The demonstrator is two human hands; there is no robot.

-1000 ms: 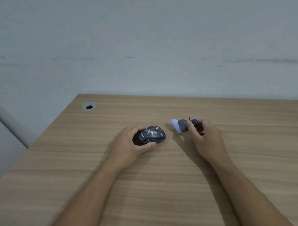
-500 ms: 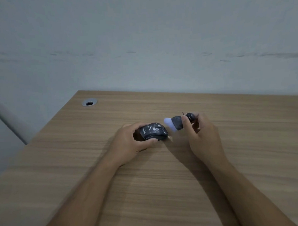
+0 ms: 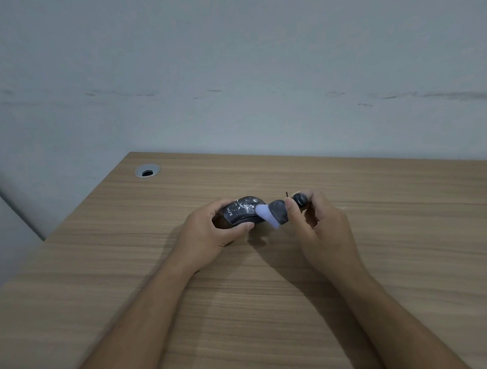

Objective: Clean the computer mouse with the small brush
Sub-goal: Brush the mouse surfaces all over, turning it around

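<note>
Presently on the desk: one mouse, one brush, two hands

Item 1. Computer mouse point(image 3: 242, 213): dark body, speckled over its top with pale flecks, some lettering on the near side. It sits near the middle of the wooden desk point(image 3: 270, 308), tilted, its right end raised toward the brush. Whether its underside touches the desk cannot be told.

Item 2. Left hand point(image 3: 211, 236): curled around the left and near sides of the mouse, thumb pressed along the lower edge, fingers wrapped over the far side. Closed on the mouse in a firm hold.

Item 3. Small brush point(image 3: 274, 214): dark rounded body with a pale lilac tuft of bristles. The tuft points left and down and meets the right end of the mouse.

Item 4. Right hand point(image 3: 319, 223): just to the right of the mouse, fingers gathered tight on the brush body, thumb on its near side. A dark knob and a thin dark pin stick out above the fingers.

Item 5. Cable grommet point(image 3: 147, 171): round, metal-rimmed, set in the desk's far left corner, well apart from both hands.

Item 6. Wall point(image 3: 232, 73): plain grey, behind the desk.
</note>
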